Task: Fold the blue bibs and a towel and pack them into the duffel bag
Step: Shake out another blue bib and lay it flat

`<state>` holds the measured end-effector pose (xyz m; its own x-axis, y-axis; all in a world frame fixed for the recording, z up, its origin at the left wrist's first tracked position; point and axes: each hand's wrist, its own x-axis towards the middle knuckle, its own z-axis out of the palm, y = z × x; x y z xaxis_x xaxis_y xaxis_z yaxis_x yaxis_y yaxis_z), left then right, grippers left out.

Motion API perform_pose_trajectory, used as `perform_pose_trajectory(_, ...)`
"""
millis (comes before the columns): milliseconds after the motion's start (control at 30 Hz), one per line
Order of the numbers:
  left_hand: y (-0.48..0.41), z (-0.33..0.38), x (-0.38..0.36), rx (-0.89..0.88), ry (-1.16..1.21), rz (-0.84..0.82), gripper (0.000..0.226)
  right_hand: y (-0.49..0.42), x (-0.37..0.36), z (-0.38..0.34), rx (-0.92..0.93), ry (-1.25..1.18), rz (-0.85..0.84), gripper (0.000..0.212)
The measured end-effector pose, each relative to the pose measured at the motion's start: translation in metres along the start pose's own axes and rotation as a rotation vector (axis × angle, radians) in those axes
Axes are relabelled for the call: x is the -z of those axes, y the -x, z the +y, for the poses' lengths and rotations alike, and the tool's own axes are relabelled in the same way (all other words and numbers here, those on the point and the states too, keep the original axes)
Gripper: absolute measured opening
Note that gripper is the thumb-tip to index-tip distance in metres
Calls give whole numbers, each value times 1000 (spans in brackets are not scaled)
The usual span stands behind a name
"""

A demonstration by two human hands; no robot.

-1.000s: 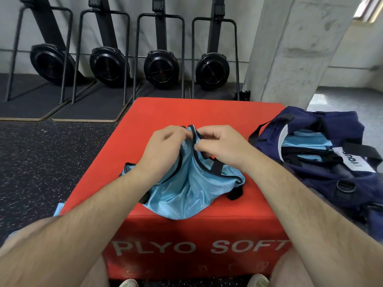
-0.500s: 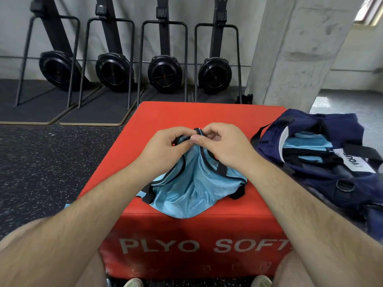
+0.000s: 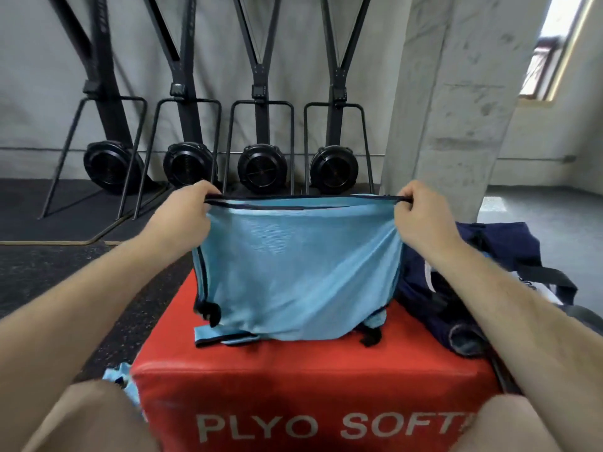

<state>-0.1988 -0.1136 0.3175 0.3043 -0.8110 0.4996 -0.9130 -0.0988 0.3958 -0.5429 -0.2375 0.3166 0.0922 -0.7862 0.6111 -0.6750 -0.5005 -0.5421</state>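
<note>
My left fingers [image 3: 208, 196] were curled round the dark top hem of the blue bib [image 3: 298, 272] at its left corner; right fingers [image 3: 406, 200] pinched the same hem at the right corner. Both hands gripped tight, w/ the hem pulled taut and nearly level between them. The left hand [image 3: 186, 220] and right hand [image 3: 421, 223] were well apart, raised above the red plyo box [image 3: 310, 370], which served as my surface.

The bib hung down as a flat sheet in front of me, its bottom edge and loose straps resting on the box top, a black strap end dangling at the lower left. So the bib was spread, not yet folded. I judged this as the start of the fold on this bib. Next move prob. called for laying it flat on the box, or bringing the two corners together to halve it, keeping the hem even so the sides match.

Room: the box top looked just wide enough for the bib; its near edge dropped off just in front of the bib's straps, so the cloth could slide off toward my knees. The navy duffel bag [image 3: 473, 272] sat against the box's right side, touching or nearly so, close to my right forearm – short reach for packing, but tight on that side. More blue fabric [image 3: 119, 378] lay low by my left knee. Left side over the dark floor [image 3: 65, 282] was open.
</note>
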Motion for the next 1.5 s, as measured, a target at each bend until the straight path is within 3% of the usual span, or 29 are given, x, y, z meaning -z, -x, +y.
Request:
perform_pose_trajectory(100, -14, 6, 25, -31, -101, 28, 28, -15, 20, -5, 64, 107, -11, 16)
perform_pose_trajectory(300, -32, 34, 63, -60, -108, 22, 35, -40, 50, -34, 167, 302, -227, 37)
perform_pose_trajectory(500, -34, 59, 80, -20, 147, 69, 33, -49, 68, -61, 12, -14, -216, 31)
perform_pose_trajectory(567, -35, 64, 82, -10, 209, 57, 20, -50, 72, -66, 78, -35, -261, 23)
perform_pose_trajectory(600, -31, 68, 86, -20, 224, 17, 14, -49, 74, -68, 139, -27, -287, 28)
perform_pose_trajectory(667, -26, 71, 96, -165, 42, -71, 41, -47, 83, -70, 223, -13, -367, 50)
perform_pose_trajectory(700, -26, 71, 100, -254, -180, -90, 52, -47, 87, -70, 289, 103, -388, 51)
perform_pose_trajectory(767, -30, 70, 103, -357, -554, -99, 52, -47, 92, -69, 459, 562, -383, 41)
perform_pose_trajectory(833, -38, 69, 105, -300, -572, -137, 35, -53, 90, -69, 486, 755, -353, 16)
perform_pose_trajectory(867, -41, 69, 104, -269, -500, -137, 28, -56, 88, -72, 458, 738, -344, 7)
perform_pose_trajectory(933, -45, 74, 102, -257, -338, -86, 15, -57, 86, -79, 367, 598, -347, 14)
perform_pose_trajectory(1100, -45, 92, 105, -113, 3, 14, 27, -50, 91, -102, 113, 90, -277, 29)
perform_pose_trajectory(1200, -46, 97, 107, -97, 134, 60, 29, -52, 89, -110, 171, 47, -254, 11)
perform_pose_trajectory(1233, -45, 100, 108, -91, 186, 60, 24, -51, 92, -113, 211, 84, -281, 14)
perform_pose_trajectory(1300, -41, 104, 113, -132, 218, 14, 11, -45, 103, -120, 321, 327, -371, 72)
perform_pose_trajectory(1333, -36, 106, 118, -210, 112, -20, 23, -43, 107, -123, 378, 517, -365, 89)
perform_pose_trajectory(1367, -33, 106, 122, -282, -63, -66, 39, -42, 109, -125, 439, 674, -340, 89)
perform_pose_trajectory(1433, -32, 104, 126, -367, -425, -138, 55, -48, 106, -125, 512, 838, -285, 57)
perform_pose_trajectory(1500, -39, 99, 123, -344, -585, -166, 46, -51, 104, -126, 518, 874, -287, 18)
